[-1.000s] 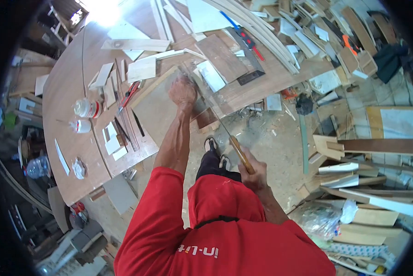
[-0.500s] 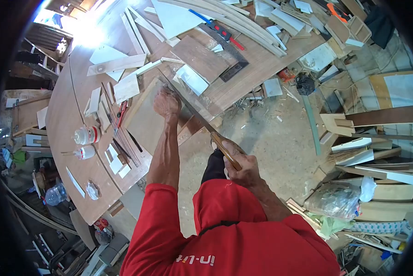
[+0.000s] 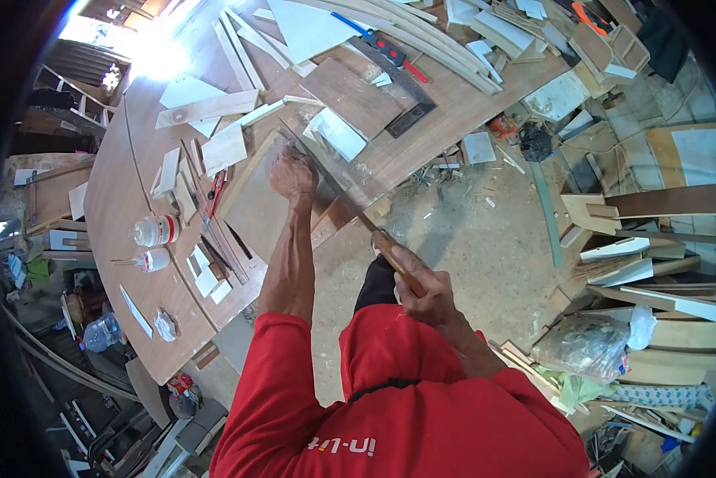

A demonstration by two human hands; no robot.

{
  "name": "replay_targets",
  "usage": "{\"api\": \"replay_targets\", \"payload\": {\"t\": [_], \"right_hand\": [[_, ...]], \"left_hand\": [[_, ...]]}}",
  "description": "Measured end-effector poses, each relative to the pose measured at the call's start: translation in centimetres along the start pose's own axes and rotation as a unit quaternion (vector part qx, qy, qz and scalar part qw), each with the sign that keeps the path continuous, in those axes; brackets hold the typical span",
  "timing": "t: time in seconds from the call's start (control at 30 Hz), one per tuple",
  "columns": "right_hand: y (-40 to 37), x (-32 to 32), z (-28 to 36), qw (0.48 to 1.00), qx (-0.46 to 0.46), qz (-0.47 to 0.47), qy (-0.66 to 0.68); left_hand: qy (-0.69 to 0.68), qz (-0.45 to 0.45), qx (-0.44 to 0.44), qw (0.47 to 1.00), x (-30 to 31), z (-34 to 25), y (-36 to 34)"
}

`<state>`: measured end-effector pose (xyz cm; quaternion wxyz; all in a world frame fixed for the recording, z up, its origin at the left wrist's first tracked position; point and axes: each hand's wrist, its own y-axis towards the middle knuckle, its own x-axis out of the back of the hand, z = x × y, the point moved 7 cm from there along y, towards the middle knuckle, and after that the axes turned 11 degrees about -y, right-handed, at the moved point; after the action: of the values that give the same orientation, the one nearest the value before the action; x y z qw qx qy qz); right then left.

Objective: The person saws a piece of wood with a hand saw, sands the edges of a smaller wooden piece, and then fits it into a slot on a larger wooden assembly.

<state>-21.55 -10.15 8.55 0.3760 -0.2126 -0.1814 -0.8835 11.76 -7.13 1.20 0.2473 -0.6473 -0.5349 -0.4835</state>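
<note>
Plywood panel point(image 3: 254, 209) lies flat on the brown workbench point(image 3: 127, 171), its near end jutting over the bench edge toward the person. A handsaw point(image 3: 338, 185) runs slantwise along the panel's right side, the blade low against the wood. The left hand point(image 3: 292, 174) is pressed down on the far part of the panel with fingers curled, just beside the blade. The right hand point(image 3: 423, 288) is closed tight around the saw's wooden handle point(image 3: 391, 256), out past the bench edge and above the floor. Judging by how much of the blade lies over the panel, the cut looks well under way but not finished. No piece has dropped free, and the exact length of the kerf is hidden by the blade and hand. Sawdust and chips point(image 3: 453, 209) lie on the floor below the bench edge. Further out on the bench are pale offcuts point(image 3: 224, 148), red-handled pliers point(image 3: 213, 188), two glue bottles point(image 3: 155, 231) and a steel square point(image 3: 409, 89).
</note>
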Motion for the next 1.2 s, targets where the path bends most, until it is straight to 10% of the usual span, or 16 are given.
{"api": "replay_targets", "payload": {"t": [0.23, 0.4, 0.7, 1.2], "right_hand": [[-0.6, 0.3, -0.8, 0.999, -0.029, 0.022, 0.021], [-2.1, -0.1, -2.0, 0.998, -0.041, 0.026, 0.038], [-3.4, 0.0, -2.8, 0.993, -0.072, 0.062, 0.066], [-1.7, 1.1, -0.6, 0.994, -0.074, 0.05, 0.063]], "left_hand": [[-0.043, -0.043, -0.034, 0.998, 1.0, -0.3, -0.1], [-0.103, -0.154, -0.212, 0.96, 3.9, -2.5, -2.3], [-0.095, -0.049, -0.271, 0.957, 5.1, -3.3, -3.2], [-0.2, -0.002, -0.129, 0.971, 6.0, -2.2, -0.6]]}}
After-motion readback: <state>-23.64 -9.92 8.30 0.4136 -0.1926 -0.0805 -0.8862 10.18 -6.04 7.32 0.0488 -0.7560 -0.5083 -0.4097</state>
